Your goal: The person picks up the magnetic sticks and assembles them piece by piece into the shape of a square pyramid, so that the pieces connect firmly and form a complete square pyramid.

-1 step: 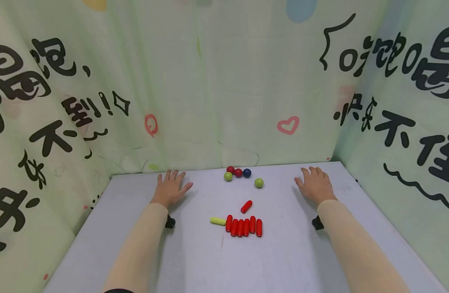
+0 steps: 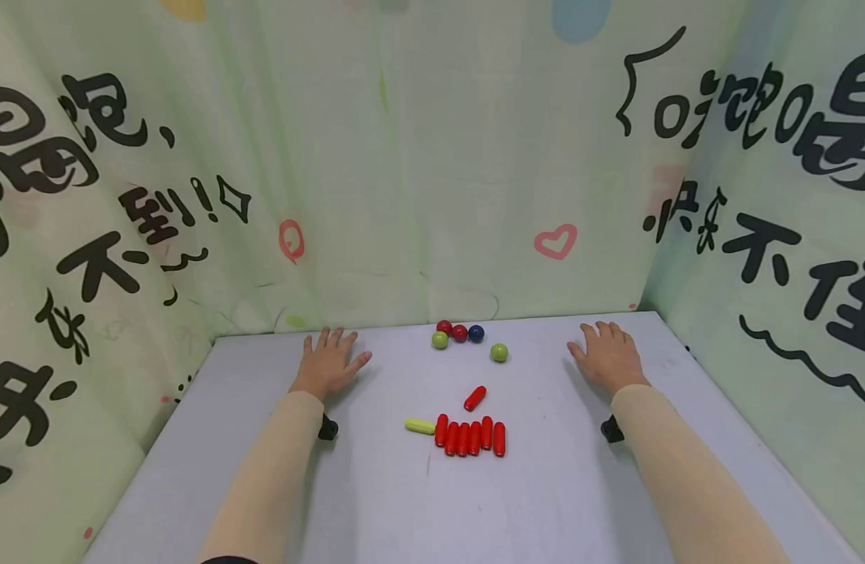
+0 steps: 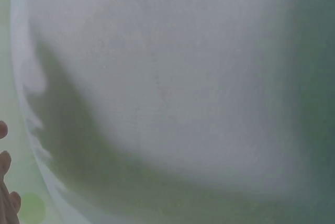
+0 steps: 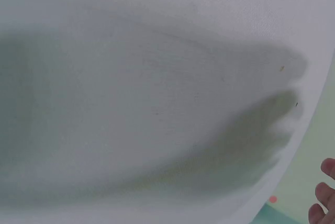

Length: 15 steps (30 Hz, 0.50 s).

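Observation:
In the head view my left hand (image 2: 328, 364) is held over the far left of the table, fingers spread and holding nothing. Opposite it, my right hand (image 2: 607, 356) is likewise over the far right, its fingers loosely extended. Between them, nearer the front, several short red rods (image 2: 464, 439) stand side by side in an uneven row. A yellow-green rod (image 2: 420, 426) touches the row's left end. One more red rod (image 2: 475, 398) lies slanted behind it. Fingertips (image 3: 4, 161) show at the left wrist view's edge, and other fingertips (image 4: 323, 192) at the right wrist view's.
Toward the back edge sit two dark red balls (image 2: 459, 333), a dark blue ball (image 2: 476, 334) and a green ball (image 2: 439, 340), grouped together. Another green ball (image 2: 499, 352) lies slightly apart. Pale printed curtains (image 2: 432, 196) surround the white table (image 2: 418, 517) at the back and sides.

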Motion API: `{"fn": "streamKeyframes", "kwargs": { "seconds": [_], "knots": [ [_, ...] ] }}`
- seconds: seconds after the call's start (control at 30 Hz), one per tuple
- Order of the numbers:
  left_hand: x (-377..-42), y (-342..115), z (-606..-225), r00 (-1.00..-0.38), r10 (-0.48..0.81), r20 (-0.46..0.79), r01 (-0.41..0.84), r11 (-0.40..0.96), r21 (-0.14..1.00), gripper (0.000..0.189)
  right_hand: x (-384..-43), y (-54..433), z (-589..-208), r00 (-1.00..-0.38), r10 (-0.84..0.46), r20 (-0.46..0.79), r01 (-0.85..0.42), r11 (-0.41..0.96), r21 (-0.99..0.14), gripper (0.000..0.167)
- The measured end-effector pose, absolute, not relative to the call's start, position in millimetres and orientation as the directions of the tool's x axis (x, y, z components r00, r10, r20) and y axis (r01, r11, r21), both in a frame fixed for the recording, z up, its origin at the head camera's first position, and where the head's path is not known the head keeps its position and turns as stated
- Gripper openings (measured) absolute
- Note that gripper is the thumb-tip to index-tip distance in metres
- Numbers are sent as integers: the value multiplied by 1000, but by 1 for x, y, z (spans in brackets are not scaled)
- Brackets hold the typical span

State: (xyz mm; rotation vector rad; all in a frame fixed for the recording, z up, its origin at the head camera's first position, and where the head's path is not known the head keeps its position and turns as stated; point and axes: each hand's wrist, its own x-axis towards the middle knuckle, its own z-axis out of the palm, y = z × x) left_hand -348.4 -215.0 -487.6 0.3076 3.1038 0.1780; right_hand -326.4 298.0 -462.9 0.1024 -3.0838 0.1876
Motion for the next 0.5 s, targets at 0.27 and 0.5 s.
{"fn": "streamKeyframes", "kwargs": {
  "seconds": [0.27,0.5],
  "knots": [
    [-350,-214,-495,-971,240,-6,238,964,118,79,-332,282,-462,-992,-113,61,-121,979,-163,57],
    [-344,-181,-489,-926,377,17,378,923,75,59,-339,239,-468,-935,-309,176,-335,931,-144,42]
  ]
}}
